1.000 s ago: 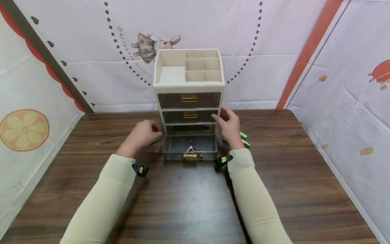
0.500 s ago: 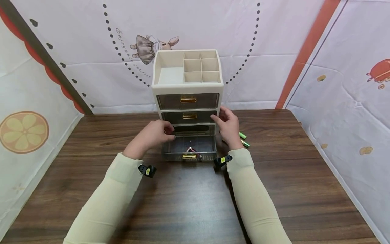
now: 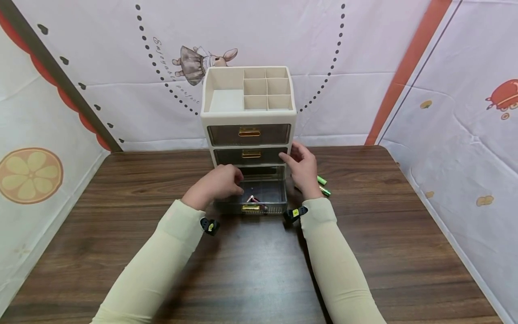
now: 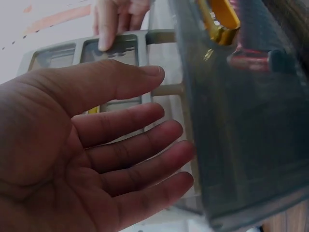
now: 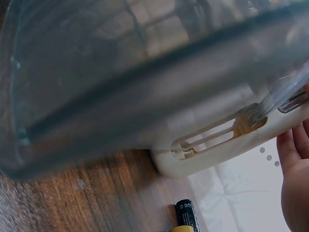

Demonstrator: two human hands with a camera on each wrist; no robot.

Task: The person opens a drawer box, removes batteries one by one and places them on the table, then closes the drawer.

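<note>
A cream drawer organizer (image 3: 248, 117) stands at the table's back with its clear grey bottom drawer (image 3: 277, 208) pulled out. My left hand (image 3: 220, 183) is over the drawer's left side. The left wrist view shows its palm and loosely extended fingers with nothing in them. Small red and dark battery-like cylinders (image 3: 253, 198) lie in the drawer near its gold handle (image 3: 251, 208). My right hand (image 3: 304, 171) holds the organizer's right side, thumb on the front beside the middle drawer (image 3: 230, 156), fingers along the side wall.
Green batteries (image 3: 324, 191) lie on the wooden table (image 3: 384, 234) right of the organizer, partly behind my right hand. In the right wrist view a black battery (image 5: 187, 212) lies near the organizer's base. A printed cloth (image 3: 162, 27) hangs close behind.
My left hand has moved right, from the table beside the organizer to over the open bottom drawer. The right hand keeps its place on the organizer's side.
</note>
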